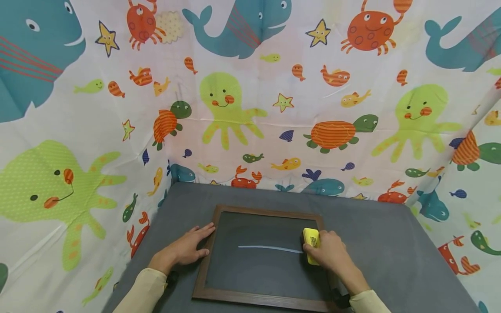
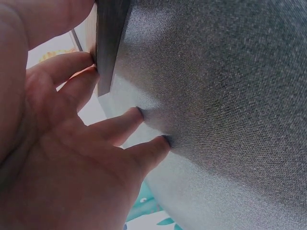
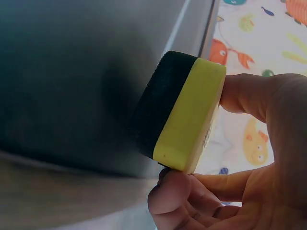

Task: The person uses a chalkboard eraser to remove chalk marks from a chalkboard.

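A wood-framed chalkboard lies on the grey cloth surface, with one pale chalk line running across its middle. My right hand grips a yellow board eraser with a dark felt side, at the right end of that line. In the right wrist view, thumb and fingers pinch the eraser by its two ends, felt turned toward the board. At the left edge of the frame, my left hand rests with fingers spread. Its fingertips touch the wooden frame and the cloth in the left wrist view.
Grey cloth covers the table around the board. Behind and at both sides hangs a white curtain printed with sea animals. Dark bands sit at both wrists, near the cream sleeves.
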The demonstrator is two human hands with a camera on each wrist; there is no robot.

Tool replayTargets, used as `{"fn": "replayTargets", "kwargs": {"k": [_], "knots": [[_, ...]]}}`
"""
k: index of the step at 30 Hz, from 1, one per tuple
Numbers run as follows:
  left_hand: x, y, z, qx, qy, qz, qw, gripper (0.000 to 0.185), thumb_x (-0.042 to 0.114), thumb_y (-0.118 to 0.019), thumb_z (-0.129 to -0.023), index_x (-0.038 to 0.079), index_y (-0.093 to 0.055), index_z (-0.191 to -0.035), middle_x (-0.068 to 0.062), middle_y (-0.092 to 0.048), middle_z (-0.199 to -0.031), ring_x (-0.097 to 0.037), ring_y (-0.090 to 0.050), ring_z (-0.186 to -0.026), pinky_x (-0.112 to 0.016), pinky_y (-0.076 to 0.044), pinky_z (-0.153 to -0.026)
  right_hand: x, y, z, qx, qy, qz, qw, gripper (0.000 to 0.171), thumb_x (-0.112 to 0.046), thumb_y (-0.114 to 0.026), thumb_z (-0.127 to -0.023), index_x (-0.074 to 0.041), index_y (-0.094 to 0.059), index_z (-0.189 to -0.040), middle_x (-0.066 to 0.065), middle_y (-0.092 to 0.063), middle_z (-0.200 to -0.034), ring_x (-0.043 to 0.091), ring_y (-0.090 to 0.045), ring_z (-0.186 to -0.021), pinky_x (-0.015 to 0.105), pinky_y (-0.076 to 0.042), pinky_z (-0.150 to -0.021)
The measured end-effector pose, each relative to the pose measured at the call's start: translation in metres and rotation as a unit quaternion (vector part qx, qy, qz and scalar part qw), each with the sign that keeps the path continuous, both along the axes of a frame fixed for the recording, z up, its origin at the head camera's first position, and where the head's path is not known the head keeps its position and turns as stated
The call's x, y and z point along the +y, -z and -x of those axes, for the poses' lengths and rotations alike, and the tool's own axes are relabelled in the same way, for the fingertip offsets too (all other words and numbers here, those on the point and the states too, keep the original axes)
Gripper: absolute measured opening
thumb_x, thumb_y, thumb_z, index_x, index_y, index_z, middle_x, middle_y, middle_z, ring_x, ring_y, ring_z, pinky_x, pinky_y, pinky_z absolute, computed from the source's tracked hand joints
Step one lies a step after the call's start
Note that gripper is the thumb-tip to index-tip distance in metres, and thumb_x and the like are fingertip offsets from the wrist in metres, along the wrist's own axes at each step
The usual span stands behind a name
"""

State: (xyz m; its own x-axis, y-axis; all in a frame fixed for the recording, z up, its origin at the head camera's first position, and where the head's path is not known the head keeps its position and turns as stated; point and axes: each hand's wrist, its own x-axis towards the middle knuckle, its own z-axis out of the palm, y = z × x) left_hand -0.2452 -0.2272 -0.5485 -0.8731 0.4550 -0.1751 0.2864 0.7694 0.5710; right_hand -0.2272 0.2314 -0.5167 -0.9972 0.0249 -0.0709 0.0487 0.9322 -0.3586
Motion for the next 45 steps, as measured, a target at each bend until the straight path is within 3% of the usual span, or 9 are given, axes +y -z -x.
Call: {"fn": "replayTargets", "kwargs": {"k": [9,18,25,33,40,45], "knots": [[0.0,-0.002,0.003,0.002,0.005,-0.002,1.0,0.076,0.016,-0.077,-0.103,0.007,-0.041,-0.17,-0.011,-0.031,-0.181,-0.058,-0.024,-0.163,-0.08,-0.026,-0.124,-0.01,0.012,-0.002,0.011,0.011,-0.02,1.0,0.069,-0.046,-0.085,-0.089,0.013,-0.067,-0.119,0.015,-0.06,-0.091,0.027,-0.058,-0.08,0.045,-0.052,-0.066],[-0.001,-0.004,0.003,0.01,0.004,0.0,0.9999,0.075,0.015,-0.076,-0.104,0.006,-0.041,-0.169,-0.012,-0.031,-0.18,-0.059,-0.024,-0.162,-0.08,-0.022,-0.126,-0.02,0.007,-0.001,0.03,0.016,-0.047,0.998,0.051,-0.042,-0.086,-0.088,0.006,-0.068,-0.094,0.012,-0.058,-0.08,0.026,-0.057,-0.071,0.042,-0.052,-0.06],[-0.004,-0.004,0.002,0.007,0.006,0.0,1.0,0.074,0.014,-0.076,-0.104,0.005,-0.041,-0.169,-0.013,-0.031,-0.181,-0.06,-0.024,-0.162,-0.081,-0.024,-0.125,-0.034,0.007,0.0,0.034,0.005,-0.055,0.998,0.046,-0.041,-0.084,-0.088,0.002,-0.067,-0.085,0.011,-0.059,-0.077,0.025,-0.058,-0.068,0.044,-0.054,-0.061],[-0.001,-0.002,0.002,0.006,0.008,-0.004,0.9999,0.075,0.015,-0.076,-0.104,0.006,-0.041,-0.169,-0.013,-0.031,-0.18,-0.061,-0.023,-0.162,-0.081,-0.022,-0.125,-0.073,0.009,0.003,0.062,-0.02,-0.037,0.997,0.041,-0.037,-0.084,-0.087,-0.003,-0.064,-0.079,0.009,-0.057,-0.072,0.022,-0.056,-0.063,0.039,-0.052,-0.054],[0.001,-0.001,0.001,0.0,0.004,-0.002,1.0,0.075,0.016,-0.076,-0.104,0.007,-0.041,-0.17,-0.012,-0.03,-0.181,-0.059,-0.022,-0.163,-0.081,-0.021,-0.126,-0.114,0.009,0.006,0.055,-0.027,-0.028,0.998,0.042,-0.039,-0.085,-0.089,-0.002,-0.066,-0.084,0.009,-0.056,-0.074,0.021,-0.055,-0.062,0.037,-0.053,-0.054],[0.001,-0.003,-0.001,-0.001,0.006,-0.007,1.0,0.075,0.014,-0.077,-0.103,0.005,-0.041,-0.169,-0.013,-0.031,-0.181,-0.06,-0.022,-0.162,-0.082,-0.02,-0.125,-0.142,0.009,0.01,0.061,-0.041,-0.011,0.997,0.04,-0.038,-0.086,-0.088,-0.005,-0.065,-0.08,0.007,-0.056,-0.072,0.02,-0.055,-0.06,0.035,-0.052,-0.053]]}}
